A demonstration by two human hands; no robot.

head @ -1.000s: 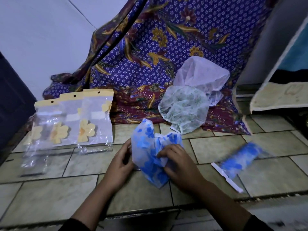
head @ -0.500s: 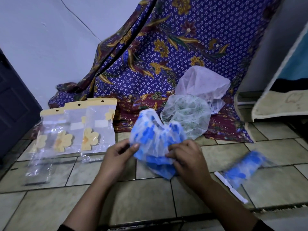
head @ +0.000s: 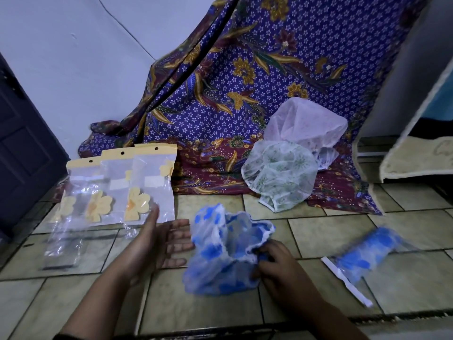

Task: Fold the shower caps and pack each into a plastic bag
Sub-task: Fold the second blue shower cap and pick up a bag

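At the left of the frame, three bags [head: 117, 190] with yellow headers and flower prints lie overlapped like a fan on the tiled floor [head: 73, 303], their header ends pointing away from the person; so laid, each can probably be drawn off singly when a cap is ready. Another clear bag seems to lie below them, though it is too glassy to tell for certain.

Just right of the bags, the left hand [head: 157, 244] is spread wide and holds nothing, palm turned toward the centre and fingers near the blue cap [head: 220, 251] without touching it. I judge it is poised to press or gather the loose side of the cap for a fold.

The blue cap sits low at centre frame, crumpled and puffed, its white elastic rim [head: 259, 229] ruffled open at the upper right. The right hand [head: 279, 268] pinches its lower right edge against the floor, likely to anchor the slippery film while the other hand works. The fold looks barely begun.

Above and to the right, a green cap [head: 279, 175] and a white cap [head: 306, 123] rest on the patterned cloth [head: 245, 69], seemingly waiting their turn. At the lower right, a filled bag [head: 362, 256] with a blue cap inside lies well apart from the hands, set aside as done; it is blurred.
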